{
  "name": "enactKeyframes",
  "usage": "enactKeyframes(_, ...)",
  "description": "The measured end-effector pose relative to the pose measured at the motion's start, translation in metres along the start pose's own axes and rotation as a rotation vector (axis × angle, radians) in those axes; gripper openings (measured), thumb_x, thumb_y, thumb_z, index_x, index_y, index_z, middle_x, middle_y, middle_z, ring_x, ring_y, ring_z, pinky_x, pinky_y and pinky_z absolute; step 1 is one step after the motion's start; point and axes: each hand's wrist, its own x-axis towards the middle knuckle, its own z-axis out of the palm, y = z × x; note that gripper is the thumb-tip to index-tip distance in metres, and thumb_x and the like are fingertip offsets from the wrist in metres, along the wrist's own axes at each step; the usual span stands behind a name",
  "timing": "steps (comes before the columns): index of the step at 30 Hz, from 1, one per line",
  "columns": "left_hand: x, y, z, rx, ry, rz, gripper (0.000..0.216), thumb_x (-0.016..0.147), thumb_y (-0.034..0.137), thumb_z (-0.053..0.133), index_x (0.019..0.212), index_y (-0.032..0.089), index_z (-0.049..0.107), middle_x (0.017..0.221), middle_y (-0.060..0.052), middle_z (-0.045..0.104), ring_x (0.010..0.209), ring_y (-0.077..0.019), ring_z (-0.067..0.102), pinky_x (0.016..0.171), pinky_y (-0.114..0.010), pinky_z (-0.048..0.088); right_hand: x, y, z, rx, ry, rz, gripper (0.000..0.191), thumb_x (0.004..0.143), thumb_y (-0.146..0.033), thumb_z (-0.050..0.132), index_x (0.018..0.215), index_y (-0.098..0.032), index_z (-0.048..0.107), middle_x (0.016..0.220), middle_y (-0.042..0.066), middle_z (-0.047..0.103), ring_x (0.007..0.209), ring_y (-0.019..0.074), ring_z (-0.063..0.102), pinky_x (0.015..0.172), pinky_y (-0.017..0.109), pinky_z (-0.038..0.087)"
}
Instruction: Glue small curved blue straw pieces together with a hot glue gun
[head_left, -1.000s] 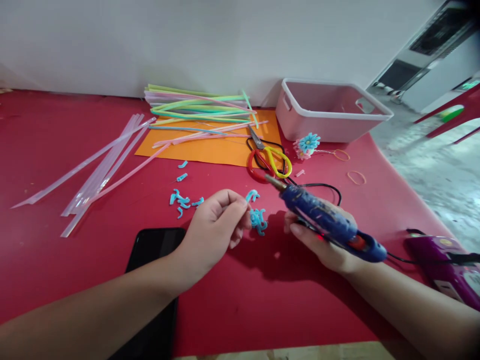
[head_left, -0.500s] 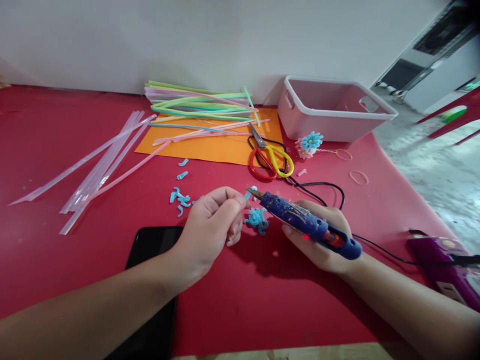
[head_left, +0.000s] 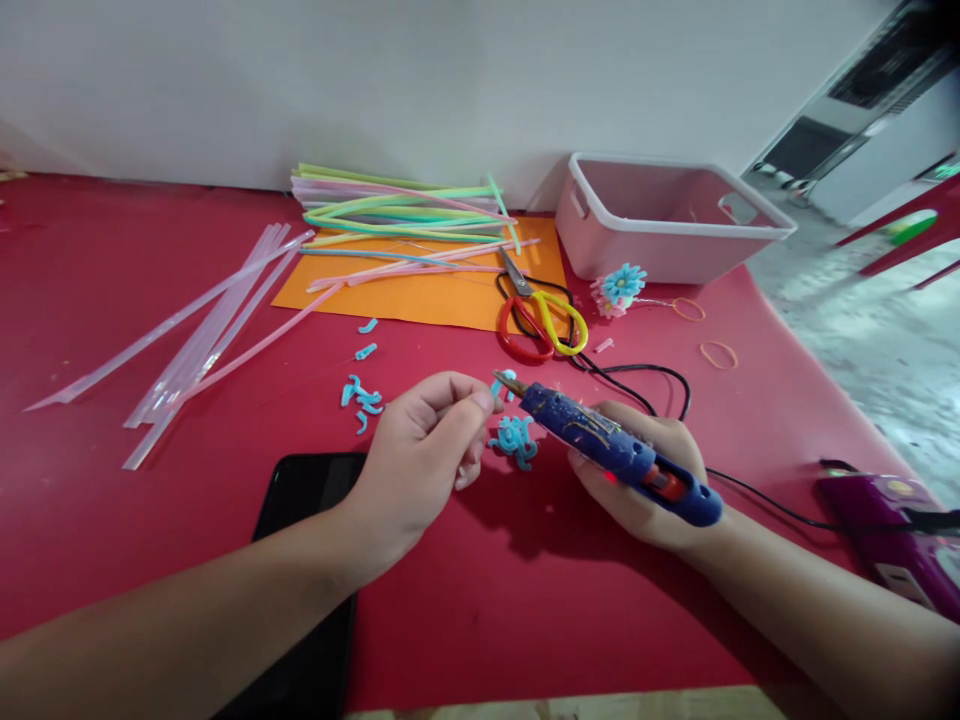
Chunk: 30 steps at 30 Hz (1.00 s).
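Note:
Between thumb and forefinger, my left hand (head_left: 431, 455) pinches a small light-blue curled piece (head_left: 497, 387), mostly covered by the fingertips. My right hand (head_left: 645, 480) is wrapped around a dark-blue hot glue gun (head_left: 615, 445), whose metal nozzle points left at that piece; whether they touch I cannot tell. A red light glows on the glue gun's side. Just beneath the nozzle lies a light-blue curly cluster (head_left: 514, 438). More blue curled scraps (head_left: 362, 395) are left of my left hand.
Scissors (head_left: 541, 315) with red and yellow handles rest on an orange sheet (head_left: 390, 305) beside coloured straws (head_left: 405, 210). Clear glue sticks (head_left: 217, 330) lie left, a black phone (head_left: 311, 500) under my left arm. Behind stand a pink bin (head_left: 660, 245) and small flowers (head_left: 621, 287); a purple power box (head_left: 892, 530) is right.
Both hands stay almost in place. The glue gun's nozzle has shifted very slightly at the blue piece, and the view has moved a touch.

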Motion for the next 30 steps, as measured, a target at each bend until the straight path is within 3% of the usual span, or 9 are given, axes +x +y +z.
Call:
enactKeyframes(11,0.0000,0.0006,0.0001,-0.018,0.002,-0.023,0.019,0.088,0.023,0.060,0.070,0.019,0.056,0.045,0.009,0.045,0.038,-0.0027,0.033,0.038,-0.013,0.028,0.0008,-0.0067,-0.0003,0.013,-0.012,0.012,0.019,0.074,-0.010,0.063,0.078,-0.025,0.052,0.056,-0.008,0.049,0.042,0.0081,0.038,0.043,0.023,0.037)
enactKeyframes(16,0.0001,0.0010,0.0004,-0.028,-0.017,-0.043,0.020,0.088,0.022,0.061,0.069,0.018,0.055,0.045,0.009,0.046,0.038,-0.0028,0.035,0.038,-0.013,0.030,-0.0006,-0.0054,-0.0001,-0.012,0.024,-0.006,0.020,0.075,-0.008,0.064,0.079,-0.024,0.052,0.060,-0.006,0.053,0.044,0.0080,0.042,0.041,0.022,0.035)
enactKeyframes(23,0.0020,-0.0014,-0.0012,-0.050,-0.028,-0.026,0.019,0.090,0.022,0.061,0.072,0.018,0.059,0.045,0.009,0.046,0.039,-0.0023,0.033,0.038,-0.012,0.030,0.0014,-0.0076,-0.0009,0.015,-0.031,-0.011,0.019,0.075,-0.008,0.062,0.080,-0.025,0.054,0.058,-0.008,0.048,0.044,0.0082,0.039,0.048,0.023,0.041)
enactKeyframes(30,0.0007,-0.0010,-0.0014,-0.059,-0.016,-0.011,0.020,0.090,0.021,0.060,0.070,0.018,0.059,0.045,0.009,0.046,0.038,-0.0022,0.034,0.037,-0.011,0.031,0.0015,-0.0037,-0.0007,0.024,-0.024,-0.016,0.017,0.074,-0.008,0.060,0.080,-0.023,0.054,0.059,-0.007,0.050,0.045,0.0072,0.041,0.041,0.021,0.035)
